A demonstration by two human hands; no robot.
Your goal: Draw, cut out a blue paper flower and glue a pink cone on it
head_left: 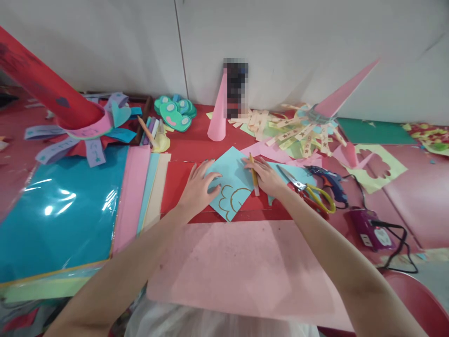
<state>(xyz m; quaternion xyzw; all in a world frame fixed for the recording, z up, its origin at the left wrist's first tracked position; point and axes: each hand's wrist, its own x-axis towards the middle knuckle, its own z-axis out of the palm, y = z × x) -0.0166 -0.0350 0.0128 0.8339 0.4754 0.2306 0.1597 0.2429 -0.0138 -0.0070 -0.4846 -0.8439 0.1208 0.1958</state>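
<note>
Left hand [200, 186] presses square blue paper [230, 169].

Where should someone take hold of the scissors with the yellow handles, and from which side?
Probably best by the yellow handles, coming from above and the near right. The scissors lie slanted, blades pointing left and away from the person, so this keeps fingers off the blades. The blue glue gun lies just beyond the handles.

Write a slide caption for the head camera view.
Left hand steadies light-blue paper with a scalloped outline; right hand holds a yellow pencil.
</note>
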